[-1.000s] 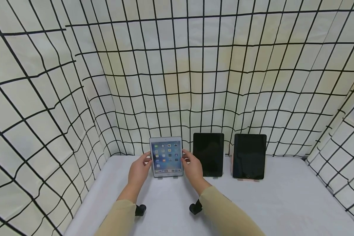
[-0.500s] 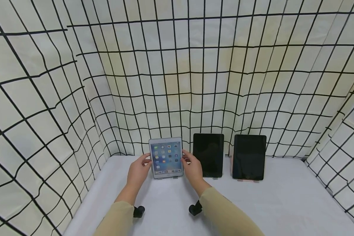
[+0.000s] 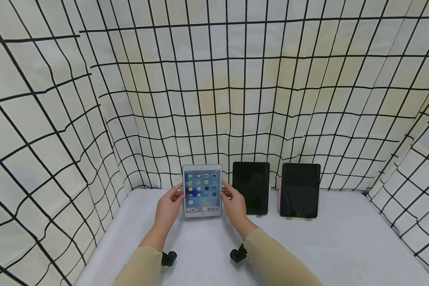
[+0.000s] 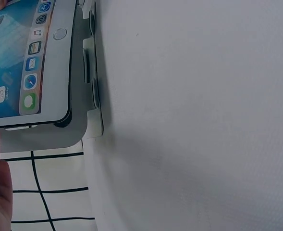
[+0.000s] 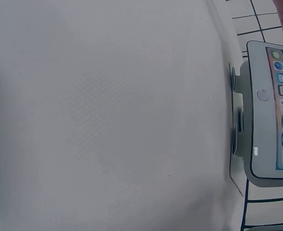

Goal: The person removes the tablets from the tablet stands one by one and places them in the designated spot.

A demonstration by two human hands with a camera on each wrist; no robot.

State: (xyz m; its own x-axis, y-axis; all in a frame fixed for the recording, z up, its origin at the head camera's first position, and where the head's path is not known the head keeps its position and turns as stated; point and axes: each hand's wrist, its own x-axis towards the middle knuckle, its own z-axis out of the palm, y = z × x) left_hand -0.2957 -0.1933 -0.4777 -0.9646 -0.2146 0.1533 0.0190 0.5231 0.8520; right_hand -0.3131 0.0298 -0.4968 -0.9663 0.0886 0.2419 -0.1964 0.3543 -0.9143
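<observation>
A white tablet (image 3: 202, 190) with a lit home screen of app icons stands nearly upright at the back of the table, between both hands. My left hand (image 3: 168, 204) grips its left edge with thumb and fingers, and my right hand (image 3: 234, 204) grips the right edge in the same way. In the left wrist view a grey tablet stand (image 4: 45, 139) shows behind the tablet, whose lower edge sits forward of the stand's back plate. The stand's front lips (image 5: 235, 139) appear in the right wrist view. The fingertips behind the tablet are hidden.
To the right, a black tablet (image 3: 251, 188) with a dark screen leans on a stand. Beyond it another dark tablet (image 3: 300, 190) rests on a pinkish stand. A white sheet with a black grid (image 3: 250, 99) walls the back and sides of the white table (image 3: 343, 246).
Both hands have brought the white tablet slightly forward and more upright. Its lower edge now covers the stand's front lips in the head view. The two dark tablets stay in place.
</observation>
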